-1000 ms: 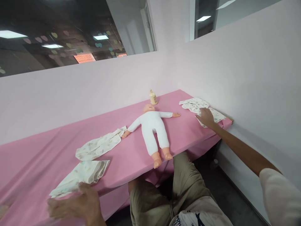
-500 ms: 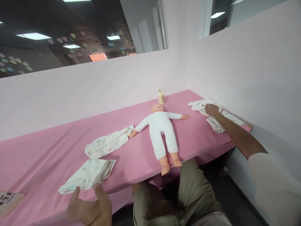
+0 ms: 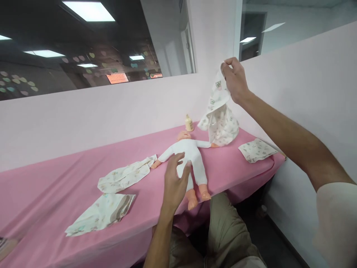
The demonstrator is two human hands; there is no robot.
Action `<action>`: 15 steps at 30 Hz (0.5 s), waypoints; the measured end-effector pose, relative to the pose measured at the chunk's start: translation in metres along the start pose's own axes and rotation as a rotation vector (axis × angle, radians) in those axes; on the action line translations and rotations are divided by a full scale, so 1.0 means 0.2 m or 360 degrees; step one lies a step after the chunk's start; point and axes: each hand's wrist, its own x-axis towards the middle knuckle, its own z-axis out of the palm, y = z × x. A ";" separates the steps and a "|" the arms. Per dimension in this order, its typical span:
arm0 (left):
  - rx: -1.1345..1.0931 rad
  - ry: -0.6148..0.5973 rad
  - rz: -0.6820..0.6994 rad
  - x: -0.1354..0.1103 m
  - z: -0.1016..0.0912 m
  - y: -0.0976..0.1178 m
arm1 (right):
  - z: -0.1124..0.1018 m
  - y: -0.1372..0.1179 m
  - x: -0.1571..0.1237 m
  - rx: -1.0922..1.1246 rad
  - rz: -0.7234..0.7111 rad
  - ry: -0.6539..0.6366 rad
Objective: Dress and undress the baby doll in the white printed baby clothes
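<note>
My right hand (image 3: 235, 80) pinches the top of a white printed baby garment (image 3: 223, 123) and holds it up, so that it hangs over the doll's outstretched arm at the right. My left hand (image 3: 176, 180) is raised with thumb and fingers apart, holding nothing, in front of the doll's trunk and one leg. The baby doll (image 3: 199, 163) lies on its back in a white suit, feet at the near table edge. Whether my left hand touches it, I cannot tell.
A pink-covered table (image 3: 83, 167) runs along the wall. A cream bottle (image 3: 189, 123) stands behind the doll's head. Folded printed cloths lie left, one long (image 3: 126, 174), one nearer (image 3: 102, 214). Another folded cloth (image 3: 256, 150) lies at the right end, beside the side wall (image 3: 312, 93).
My right hand has lifted the printed garment off the right end of the table, up and leftward. My left hand has moved from beside the near left cloth to in front of the doll.
</note>
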 end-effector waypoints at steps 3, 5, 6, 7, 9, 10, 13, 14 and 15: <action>-0.0260 -0.0031 0.0112 0.13 0.06 0.11 | 0.09 -0.26 -0.06 0.0244 0.0115 -0.0222; -0.0461 -0.0047 0.0058 0.17 0.05 0.16 | 0.12 -0.40 -0.12 0.0387 0.0214 -0.0321; -0.0586 -0.0080 0.0005 0.18 0.04 0.17 | 0.13 -0.45 -0.14 0.0456 0.0254 -0.0350; -0.0711 -0.0142 -0.0057 0.18 0.01 0.19 | 0.14 -0.50 -0.16 0.0524 0.0287 -0.0367; -0.0899 -0.0350 -0.0177 0.14 -0.03 0.21 | 0.15 -0.57 -0.20 0.0647 0.0341 -0.0386; -0.0953 -0.0486 -0.0223 0.11 -0.05 0.22 | 0.15 -0.60 -0.21 0.0698 0.0364 -0.0394; -0.0965 -0.0884 -0.0237 0.01 -0.08 0.25 | 0.18 -0.64 -0.25 0.0802 0.0428 -0.0445; -0.0931 -0.0949 -0.0206 -0.01 -0.08 0.27 | 0.19 -0.65 -0.27 0.0819 0.0444 -0.0471; -0.0879 -0.0976 -0.0168 -0.03 -0.08 0.29 | 0.20 -0.66 -0.29 0.0821 0.0458 -0.0504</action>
